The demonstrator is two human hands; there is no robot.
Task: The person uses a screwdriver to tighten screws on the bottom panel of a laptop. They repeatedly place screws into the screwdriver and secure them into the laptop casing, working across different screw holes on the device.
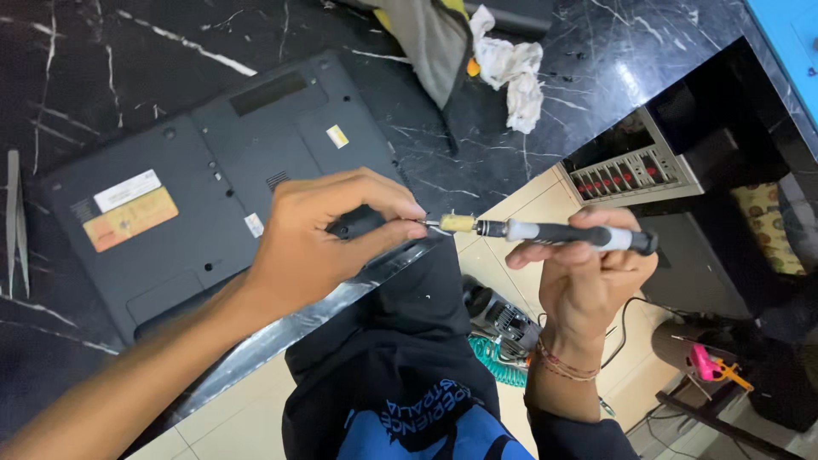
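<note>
Head view, looking down over the desk (102,51) edge. My right hand (588,290) is curled round the handle of a screwdriver (554,232), grip pressed together on it, holding it level just off the desk edge, above the tiled floor (511,221). Screwdriver has a grey and black handle with a yellowish collar near the front. My left hand (328,234) meets its tip: thumb and forefinger pinch at the bit end, other fingers folded under. Cannot tell whether a loose bit or screw sits between those fingertips; too small to see.

Left hand hovers over the near right corner of a dark laptop (213,204), lying bottom side up on the black marbled desk, with stickers on its base. Tweezers (15,221) lie well apart at the far left of the desk. A crumpled white cloth (511,72) sits beyond the laptop, beside a grey and yellow bag (430,43).

Below the desk: a coiled green hose (494,353) on the floor, and a pink tool (711,366) on a low stand at right
</note>
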